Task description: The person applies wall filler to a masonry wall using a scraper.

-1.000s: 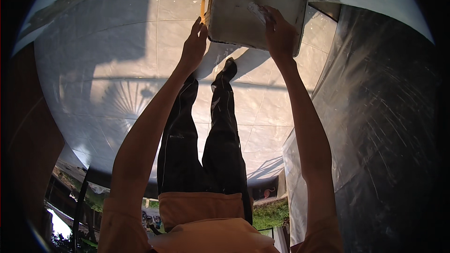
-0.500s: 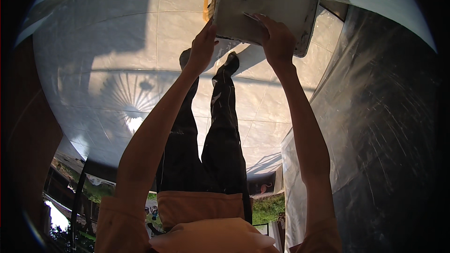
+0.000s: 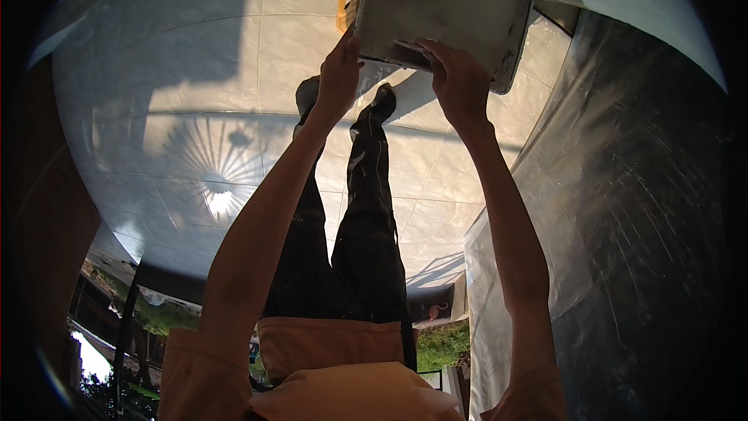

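Observation:
A flat grey board (image 3: 448,8) with dark, chipped edges is held up at the top middle of the view, its upper end cut off by the frame. My left hand (image 3: 340,74) is closed round its lower left corner, the thumb lying near the edge. At the lower edge, right of the middle, my right hand (image 3: 461,84) pinches a thin, flat, dark piece (image 3: 413,54) against the board. Whether that piece is a scraper or a folded sheet I cannot tell. Fingers of both hands are partly hidden.
A curved yellow-brown frame (image 3: 346,1) stands behind the board's left edge. Pale tiled floor (image 3: 304,47) lies below, crossed by shadows. Clear plastic sheeting (image 3: 600,210) hangs along the right. My legs in dark trousers (image 3: 366,242) stand beneath the board.
My right hand has slid slightly down toward the board's lower edge, and the thin piece moved with it and tilted. The left hand stays at the corner.

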A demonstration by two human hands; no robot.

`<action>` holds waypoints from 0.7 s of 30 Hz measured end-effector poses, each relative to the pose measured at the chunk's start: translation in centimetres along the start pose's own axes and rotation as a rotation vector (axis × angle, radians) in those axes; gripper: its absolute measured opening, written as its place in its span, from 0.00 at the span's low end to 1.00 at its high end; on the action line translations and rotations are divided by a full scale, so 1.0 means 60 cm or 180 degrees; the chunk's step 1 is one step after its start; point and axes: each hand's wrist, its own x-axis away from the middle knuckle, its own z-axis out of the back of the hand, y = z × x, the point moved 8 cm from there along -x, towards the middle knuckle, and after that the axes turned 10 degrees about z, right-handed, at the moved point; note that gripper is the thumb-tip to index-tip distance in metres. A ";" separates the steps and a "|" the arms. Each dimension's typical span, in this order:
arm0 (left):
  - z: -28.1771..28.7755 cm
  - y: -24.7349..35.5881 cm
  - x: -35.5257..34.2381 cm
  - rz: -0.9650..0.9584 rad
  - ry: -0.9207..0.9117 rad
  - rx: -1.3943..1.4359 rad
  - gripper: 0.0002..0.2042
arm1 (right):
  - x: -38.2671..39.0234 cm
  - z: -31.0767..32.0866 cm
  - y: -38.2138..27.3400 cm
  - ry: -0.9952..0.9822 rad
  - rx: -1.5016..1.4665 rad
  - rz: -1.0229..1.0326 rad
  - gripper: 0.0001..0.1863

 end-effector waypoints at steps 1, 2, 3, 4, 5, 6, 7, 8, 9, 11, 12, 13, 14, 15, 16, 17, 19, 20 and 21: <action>-0.001 0.000 0.000 -0.0002 0.0000 0.0000 0.24 | 0.001 -0.001 0.001 -0.0032 -0.0008 0.0003 0.16; -0.002 0.001 0.002 -0.0019 0.0030 0.0008 0.24 | 0.001 -0.001 0.002 -0.0031 -0.0008 0.0005 0.16; -0.002 0.002 0.003 -0.0037 0.0059 0.0016 0.24 | 0.001 -0.001 0.002 -0.0030 -0.0007 0.0031 0.16; -0.003 0.003 0.004 -0.0037 0.0061 0.0014 0.24 | 0.001 0.000 0.001 -0.0031 -0.0008 0.0056 0.16; -0.003 0.005 0.006 -0.0058 0.0096 -0.0029 0.24 | 0.000 0.001 0.001 -0.0030 -0.0010 0.0056 0.16; -0.002 0.008 0.006 -0.0079 0.0130 -0.0072 0.24 | -0.001 0.002 0.000 -0.0037 -0.0052 0.0104 0.14; -0.002 0.007 0.007 -0.0078 0.0130 -0.0070 0.24 | -0.002 0.004 -0.001 -0.0046 -0.0092 0.0152 0.13; -0.002 0.007 0.007 -0.0075 0.0129 -0.0085 0.24 | -0.002 0.005 0.001 -0.0048 -0.0091 0.0152 0.13; -0.002 0.006 0.007 -0.0072 0.0127 -0.0099 0.24 | -0.001 0.004 0.003 -0.0110 -0.0066 0.0131 0.14; -0.001 0.006 0.007 -0.0065 0.0130 -0.0123 0.24 | -0.001 0.003 0.005 -0.0170 -0.0045 0.0107 0.15; -0.001 0.006 0.007 -0.0060 0.0133 -0.0146 0.24 | -0.001 0.004 0.005 -0.0170 -0.0054 0.0107 0.15; -0.001 0.006 0.007 -0.0056 0.0133 -0.0147 0.24 | -0.001 0.004 0.005 -0.0171 -0.0065 0.0106 0.15; 0.000 0.007 0.008 -0.0080 0.0152 -0.0136 0.24 | -0.001 0.004 0.005 -0.0173 -0.0067 0.0104 0.15; 0.000 0.008 0.009 -0.0105 0.0171 -0.0125 0.24 | -0.001 0.004 0.005 -0.0182 -0.0097 0.0100 0.15; -0.001 0.008 0.008 -0.0106 0.0174 -0.0124 0.24 | -0.002 0.004 0.005 -0.0190 -0.0126 0.0099 0.15; -0.002 0.008 0.008 -0.0108 0.0177 -0.0109 0.24 | -0.002 0.006 0.005 -0.0190 -0.0128 0.0102 0.15; -0.003 0.008 0.008 -0.0113 0.0185 -0.0093 0.24 | -0.004 0.007 0.003 -0.0231 -0.0109 0.0145 0.15; -0.004 0.007 0.007 -0.0076 0.0192 -0.0090 0.24 | -0.004 0.007 0.003 -0.0230 -0.0111 0.0149 0.15; -0.004 0.005 0.007 -0.0041 0.0199 -0.0086 0.24 | -0.004 0.008 0.002 -0.0213 -0.0128 0.0167 0.16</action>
